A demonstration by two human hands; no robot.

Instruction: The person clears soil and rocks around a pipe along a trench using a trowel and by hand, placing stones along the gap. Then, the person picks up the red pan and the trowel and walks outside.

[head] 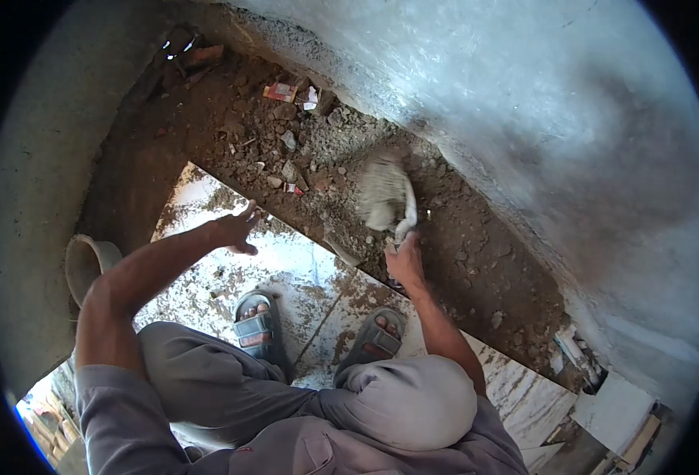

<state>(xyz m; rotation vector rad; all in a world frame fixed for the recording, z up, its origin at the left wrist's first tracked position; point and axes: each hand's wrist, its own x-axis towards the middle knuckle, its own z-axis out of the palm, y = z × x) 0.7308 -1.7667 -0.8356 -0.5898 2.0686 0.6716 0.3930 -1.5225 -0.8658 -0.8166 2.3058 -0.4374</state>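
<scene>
My right hand [405,261] grips the handle of what looks like a mason's trowel [409,208]. Grey-beige stuff, blurred by motion, covers or hides its blade, so its shape is unclear. The tool is over a strip of brown soil and rubble [474,261] beside the wall. To the left, my left hand [236,228] hovers with fingers spread above the dirt-streaked white floor tiles [284,252], near their edge along the soil. It holds nothing. Whether its fingertips touch the tile cannot be made out.
A rough-footed grey wall [504,107] bounds the soil. Stones [290,172] and a red wrapper [280,91] lie on the dirt. At left stands a round container or pipe [109,252]. Loose tile pieces [613,409] lie at lower right. My sandalled feet [260,326] are on the tiles.
</scene>
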